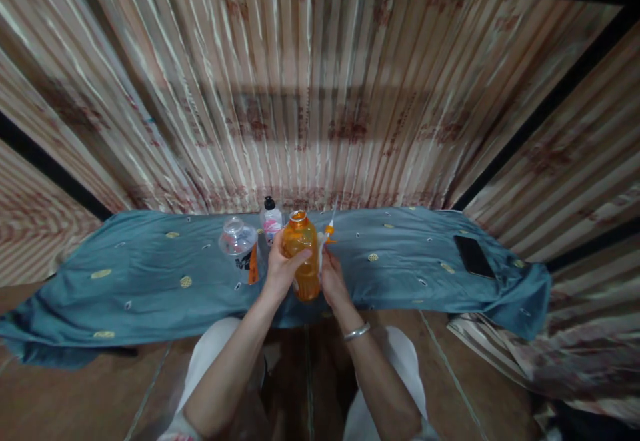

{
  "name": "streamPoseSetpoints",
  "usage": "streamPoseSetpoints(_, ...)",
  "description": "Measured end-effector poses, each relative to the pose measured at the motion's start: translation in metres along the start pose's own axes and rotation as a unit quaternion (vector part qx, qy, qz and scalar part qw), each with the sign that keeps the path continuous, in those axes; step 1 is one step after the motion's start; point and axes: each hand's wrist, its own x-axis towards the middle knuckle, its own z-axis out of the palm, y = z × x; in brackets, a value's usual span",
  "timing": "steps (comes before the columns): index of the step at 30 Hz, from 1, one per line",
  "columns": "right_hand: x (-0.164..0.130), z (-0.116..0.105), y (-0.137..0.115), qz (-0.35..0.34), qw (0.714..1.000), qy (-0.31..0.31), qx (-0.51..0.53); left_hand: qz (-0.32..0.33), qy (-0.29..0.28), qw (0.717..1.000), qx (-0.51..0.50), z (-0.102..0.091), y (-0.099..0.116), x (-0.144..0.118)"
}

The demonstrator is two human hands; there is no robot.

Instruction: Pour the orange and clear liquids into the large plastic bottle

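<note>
My left hand (281,269) is wrapped round a translucent orange bottle (301,261), thumb across its front. The bottle is nearly upright and its mouth has no cap on it. My right hand (332,274), with a silver bangle at the wrist, is closed beside the bottle's right side. From its fingers rises a pump top (329,229) with orange parts and a thin pale tube pointing up. Something white (321,249) shows between that hand and the bottle; I cannot tell what it is. Left of the bottle stands a small clear bottle with a black cap (270,219).
A clear plastic cup with a domed lid (239,241) and an orange-black print stands at the left. A dark phone (473,256) lies at the right on the teal patterned cloth (150,261). Striped curtains (310,94) hang behind, between dark poles.
</note>
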Motion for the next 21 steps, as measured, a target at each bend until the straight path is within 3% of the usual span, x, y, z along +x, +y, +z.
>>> streamPoseSetpoints(8, 0.022, 0.010, -0.024, -0.088, 0.994, 0.001, -0.061, 0.028, 0.002, 0.998, 0.048, 0.004, -0.047, 0.007)
streamPoseSetpoints(15, 0.045, 0.004, -0.017, -0.091, 0.991, 0.022, -0.098, 0.019, -0.028, 0.997, 0.073, 0.005, -0.056, -0.002)
streamPoseSetpoints(21, 0.034, -0.009, -0.010, -0.093, 0.989, 0.020, -0.112, 0.003, -0.044, 0.995, 0.093, -0.005, -0.063, -0.002)
